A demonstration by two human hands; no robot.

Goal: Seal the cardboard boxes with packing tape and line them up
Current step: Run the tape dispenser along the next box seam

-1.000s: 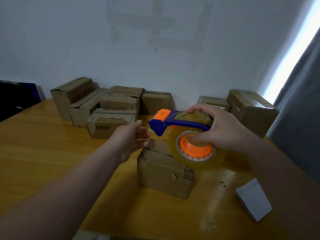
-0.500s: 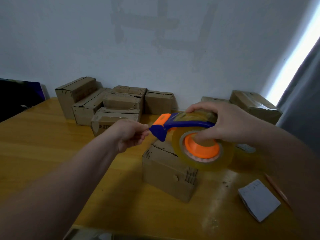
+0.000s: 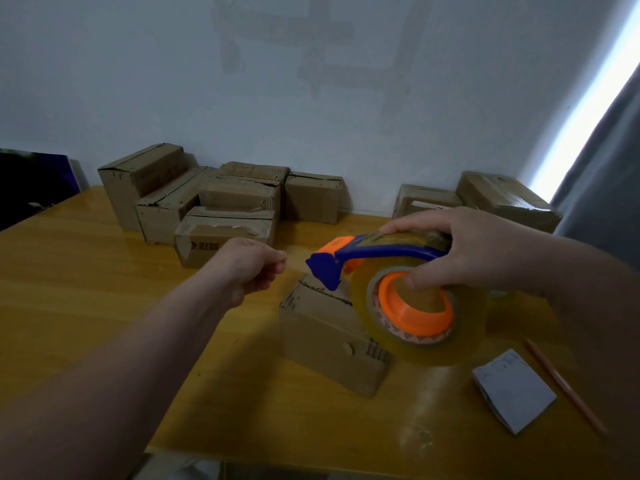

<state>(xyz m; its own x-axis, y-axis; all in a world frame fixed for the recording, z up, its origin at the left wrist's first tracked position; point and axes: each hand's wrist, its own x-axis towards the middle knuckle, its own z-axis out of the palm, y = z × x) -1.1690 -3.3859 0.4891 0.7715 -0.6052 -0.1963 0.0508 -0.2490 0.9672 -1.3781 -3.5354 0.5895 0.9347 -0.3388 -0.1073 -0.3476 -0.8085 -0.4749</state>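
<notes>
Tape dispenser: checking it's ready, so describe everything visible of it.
The tape dispenser has a blue plastic frame, orange hub and nose piece, and a roll of clear yellowish tape. The right hand grips it in the air above a cardboard box; the left hand pinches just off its nose, seemingly on the tape.

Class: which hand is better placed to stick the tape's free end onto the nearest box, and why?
Left. The left hand pinches beside the dispenser's blue mouth, apparently on the tape end, near the box. The right hand is busy gripping the dispenser.
</notes>
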